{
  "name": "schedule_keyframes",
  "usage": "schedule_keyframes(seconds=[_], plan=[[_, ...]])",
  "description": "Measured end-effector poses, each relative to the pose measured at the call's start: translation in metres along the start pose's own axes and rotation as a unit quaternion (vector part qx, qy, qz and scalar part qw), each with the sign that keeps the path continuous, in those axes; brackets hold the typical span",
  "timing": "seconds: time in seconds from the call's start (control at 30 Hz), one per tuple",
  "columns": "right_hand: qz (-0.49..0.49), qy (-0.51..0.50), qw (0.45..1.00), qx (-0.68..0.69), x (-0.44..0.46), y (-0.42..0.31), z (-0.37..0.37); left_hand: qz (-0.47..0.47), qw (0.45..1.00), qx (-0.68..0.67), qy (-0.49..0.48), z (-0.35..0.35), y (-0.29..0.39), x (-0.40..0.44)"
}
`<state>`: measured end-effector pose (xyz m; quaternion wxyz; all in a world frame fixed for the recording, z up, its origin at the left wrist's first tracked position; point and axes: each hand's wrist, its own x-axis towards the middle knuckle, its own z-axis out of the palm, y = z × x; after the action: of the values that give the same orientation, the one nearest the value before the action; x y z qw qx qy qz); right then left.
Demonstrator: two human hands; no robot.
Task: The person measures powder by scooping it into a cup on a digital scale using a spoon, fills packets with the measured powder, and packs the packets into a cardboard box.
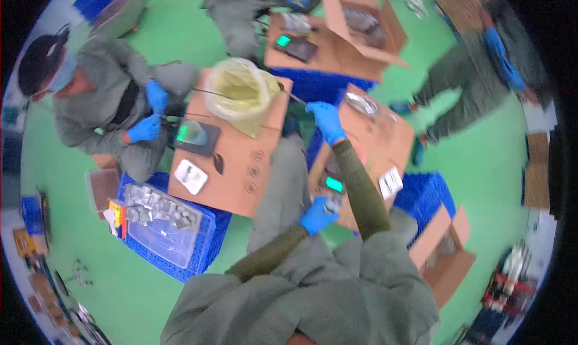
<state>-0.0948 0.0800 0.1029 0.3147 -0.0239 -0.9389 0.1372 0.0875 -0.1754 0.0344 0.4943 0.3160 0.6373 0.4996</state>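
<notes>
In my blue-gloved right hand (pixel 327 122) is a thin long-handled utensil (pixel 295 97), held closed at one end. Its far end reaches the rim of a clear plastic bag (pixel 238 89) of yellowish contents. Blur hides the utensil's exact kind. My left hand (pixel 320 215), also gloved in blue, closes around a small silvery packet or cup (pixel 332 205), not clear enough to tell which. Just beyond it, a dark digital scale (pixel 334 184) with a lit green display sits on a cardboard surface (pixel 385 134), partly behind my right forearm.
Across from me, a seated co-worker (pixel 108 98) wears blue gloves beside another scale (pixel 198 137). A blue crate (pixel 208 243) holds silvery packets at left. Open cardboard boxes (pixel 454 267) stand at right and at the back. Another person (pixel 475 74) stands at right.
</notes>
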Motion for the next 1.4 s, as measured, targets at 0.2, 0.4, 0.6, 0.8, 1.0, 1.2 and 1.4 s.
schedule_keyframes(seconds=[0.2,0.4,0.6,0.8,1.0,1.2,1.4], plan=[[0.441,0.021,0.847,0.297,-0.072,-0.031,-0.170,0.029,0.998,0.043,0.040,0.002,-0.003,-0.010],[0.484,0.022,0.857,0.174,-0.166,-0.027,-0.233,0.010,0.999,0.018,0.024,0.005,-0.029,-0.002],[0.382,-0.031,0.919,-0.087,-0.207,-0.059,-0.217,0.015,1.000,0.020,0.018,0.002,-0.008,-0.007],[0.309,-0.043,0.930,-0.196,-0.212,-0.070,-0.209,0.038,0.995,0.080,0.053,0.004,-0.008,-0.012],[0.321,-0.017,0.928,-0.188,-0.214,-0.069,-0.218,0.020,0.999,0.036,0.006,0.002,-0.006,-0.014],[0.354,0.044,0.928,-0.105,-0.198,-0.070,-0.225,0.036,0.998,0.051,-0.002,0.005,-0.003,-0.013],[0.387,0.056,0.920,-0.012,-0.134,-0.068,-0.219,0.018,0.999,0.047,-0.018,0.003,0.027,-0.021]])
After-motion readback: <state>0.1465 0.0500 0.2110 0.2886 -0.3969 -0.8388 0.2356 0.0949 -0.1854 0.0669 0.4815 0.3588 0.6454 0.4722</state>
